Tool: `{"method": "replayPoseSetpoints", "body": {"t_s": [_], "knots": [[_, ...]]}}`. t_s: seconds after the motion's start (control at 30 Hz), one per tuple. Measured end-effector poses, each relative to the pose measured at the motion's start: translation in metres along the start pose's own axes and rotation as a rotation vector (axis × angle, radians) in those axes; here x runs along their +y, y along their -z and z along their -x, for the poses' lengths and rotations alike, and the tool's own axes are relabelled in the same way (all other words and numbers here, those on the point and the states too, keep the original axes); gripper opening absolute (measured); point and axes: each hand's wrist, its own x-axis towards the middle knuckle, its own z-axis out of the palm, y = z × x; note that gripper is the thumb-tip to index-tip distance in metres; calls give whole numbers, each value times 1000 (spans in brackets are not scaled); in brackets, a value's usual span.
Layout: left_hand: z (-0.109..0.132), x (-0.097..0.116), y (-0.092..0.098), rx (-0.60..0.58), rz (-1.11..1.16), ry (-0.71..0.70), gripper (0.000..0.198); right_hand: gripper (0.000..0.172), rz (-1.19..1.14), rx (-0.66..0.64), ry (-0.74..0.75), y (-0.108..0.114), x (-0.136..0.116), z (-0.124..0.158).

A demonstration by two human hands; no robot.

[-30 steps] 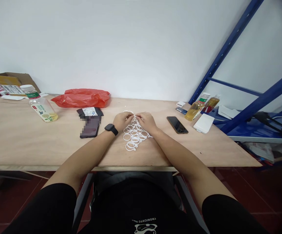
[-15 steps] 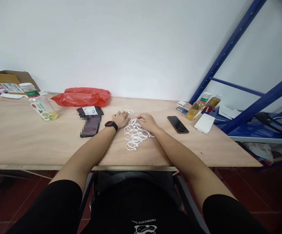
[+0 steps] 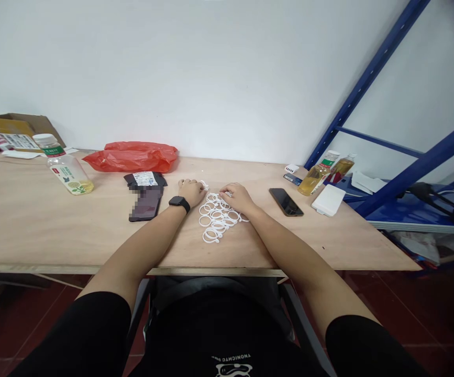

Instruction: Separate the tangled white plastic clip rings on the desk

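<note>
**Pile of thin white rings on a wooden table: featherweight, but I bet they tangle**

So I'm standing here looking at this heap of white rings [image 3: 218, 225] in the middle of the tabletop, overlapping every which way. They look like plastic to me, each a slim hoop, and at least some have a little round tab [image 3: 218, 241]. My guess: nearly no weight, a bit springy, smooth enough to skate on the wood, and not fragile unless you really twist one. Best hold is probably a fingertip pinch on the tab, or on a bit of rim not under a neighbour. Grab mid-pile and I reckon you'd drag up two or three.

There's a smaller white bit [image 3: 205, 185] past the heap, right at the fingertips of the left hand [image 3: 190, 192]. That hand is curled palm-down; can't tell if it's pinching anything. The right hand [image 3: 237, 198] has its fingers bent down at the heap's upper right edge, and whether it's actually gripping a ring, no clue, the fingertips are too small to read.

Further out: a smartphone [image 3: 286, 202] lies flat to the right, with a white case [image 3: 328, 200] and a bottle of yellow drink [image 3: 316, 175] beyond. Over left, a black packet with a white label [image 3: 145, 179], then a crumpled red plastic bag [image 3: 132, 158] near the wall.
</note>
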Motion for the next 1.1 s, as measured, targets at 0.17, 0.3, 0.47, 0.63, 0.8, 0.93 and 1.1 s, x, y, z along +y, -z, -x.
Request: {"method": "replayPoseSetpoints", "body": {"t_s": [0.17, 0.3, 0.47, 0.63, 0.8, 0.93, 1.1], "knots": [[3, -1, 6, -4, -15, -3, 41, 7, -7, 5, 2, 0, -1, 0], [5, -2, 10, -6, 6, 11, 46, 7, -3, 2, 8, 1, -1, 0], [5, -2, 13, -14, 2, 35, 50, 7, -5, 3, 16, 1, 0, 0], [3, -2, 12, 7, -17, 51, 42, 6, 1, 6, 5, 0, 0, 0], [4, -2, 11, -10, 21, 35, 44, 5, -8, 10, 10, 0, 0, 0], [5, -1, 9, -52, -19, -48, 46, 5, -8, 10, 6, 0, 0, 0], [4, -1, 7, -71, -32, -52, 44, 6, -13, 4, 12, 0, 0, 0]]}}
